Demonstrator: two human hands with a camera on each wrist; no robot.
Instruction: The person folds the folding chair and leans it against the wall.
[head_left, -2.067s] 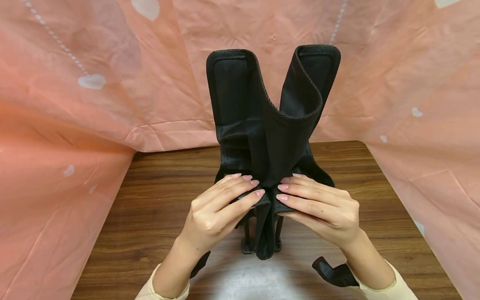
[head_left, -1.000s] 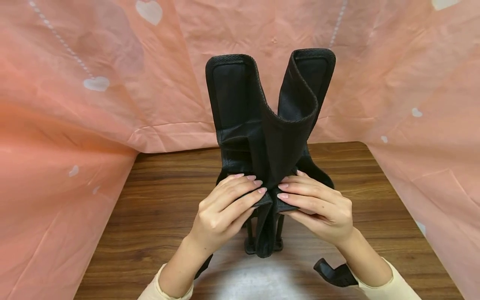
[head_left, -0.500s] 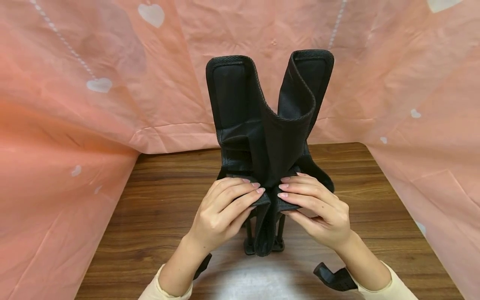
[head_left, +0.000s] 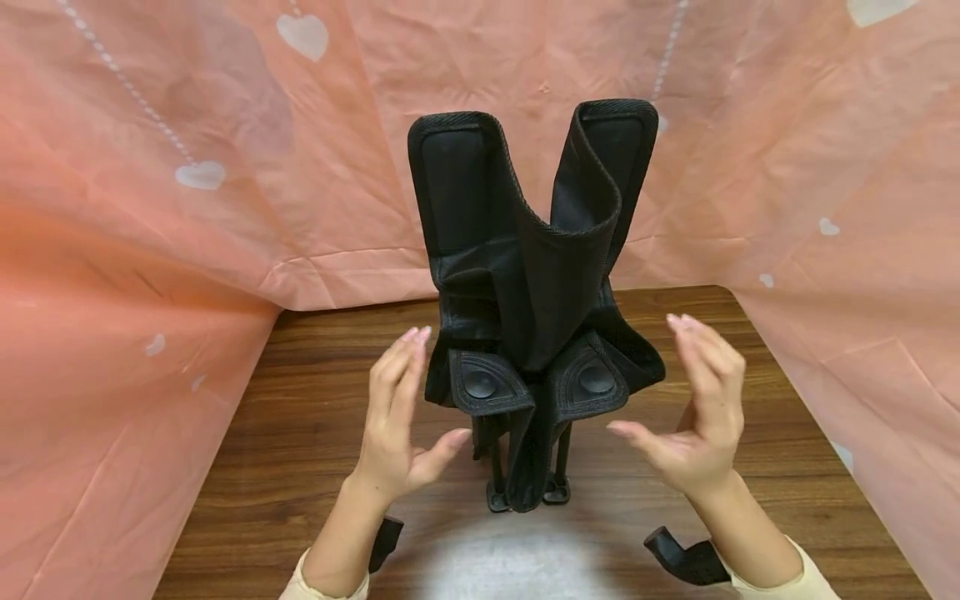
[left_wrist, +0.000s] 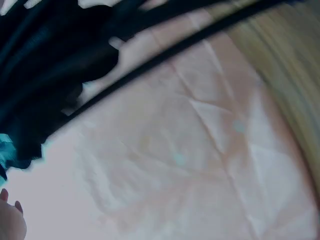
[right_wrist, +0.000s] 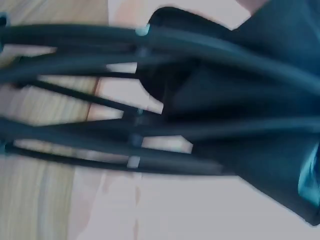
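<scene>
Fabric (head_left: 562,283), black with stitched edging, stands at the middle of the tabletop (head_left: 330,400), on slim dark legs (head_left: 562,450) that end in small black feet (head_left: 497,499). Two rounded panels rise at its far end, spread in a V, and a bound edge dips in a curve between them. At the near end lie two corner flaps, a left flap (head_left: 491,406) and a right flap (head_left: 577,406), each bearing a round disc, and a narrow fold (head_left: 527,471) hangs down between them. The left hand (head_left: 393,417) is raised just beside the fabric's left edge, its fingers extended and its thumb pointing in toward the legs. The right hand (head_left: 705,417) mirrors it near the opposite edge, fingers open and upright, thumb held out below the right flap. Cream sleeves (head_left: 780,579) end at the forearms, and a black curved piece (head_left: 686,560) shows beside the right wrist. Pink cloth (head_left: 337,208) printed with white hearts surrounds the tabletop at the back and both sides. The right wrist view, blurred, shows several dark rods (right_wrist: 200,47) running into the fabric; the left wrist view shows one long dark rod (left_wrist: 165,56) slanting across the cloth.
</scene>
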